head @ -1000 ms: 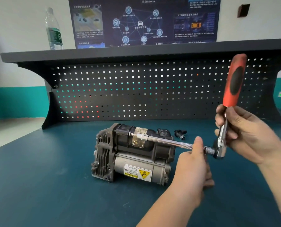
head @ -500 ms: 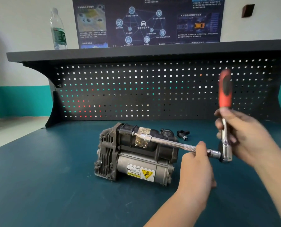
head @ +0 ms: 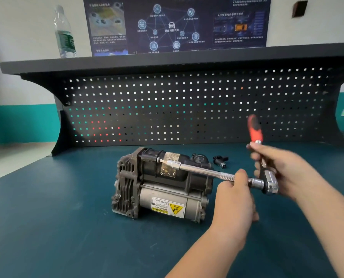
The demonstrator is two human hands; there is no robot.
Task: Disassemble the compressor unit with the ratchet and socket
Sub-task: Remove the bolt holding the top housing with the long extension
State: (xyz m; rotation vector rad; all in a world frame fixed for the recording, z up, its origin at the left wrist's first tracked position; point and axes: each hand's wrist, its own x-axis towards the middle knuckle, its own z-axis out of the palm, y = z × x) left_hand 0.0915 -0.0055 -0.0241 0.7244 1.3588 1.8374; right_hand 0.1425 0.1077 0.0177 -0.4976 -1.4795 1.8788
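1. Nearest us, our left hand (head: 234, 203) curls round the knurled end of the extension bar (head: 203, 171), thumb on top, steadying it.
2. Our right hand (head: 281, 169), blurred, grips the ratchet (head: 268, 182) at the shaft below its red handle (head: 255, 128); handle points up, tilted a bit left.
3. Bar runs left from ratchet head to a socket (head: 173, 163) seated on a bolt at the upper front of the air compressor (head: 159, 183).
4. Compressor lies on its side on the teal bench (head: 47, 227), approx. centre, warning label facing us.
5. Behind it, two small black fittings (head: 219, 160) on the bench.
6. Further back: black pegboard (head: 187, 101), then shelf w/ a water bottle (head: 64, 33), poster (head: 175, 25) on the wall.
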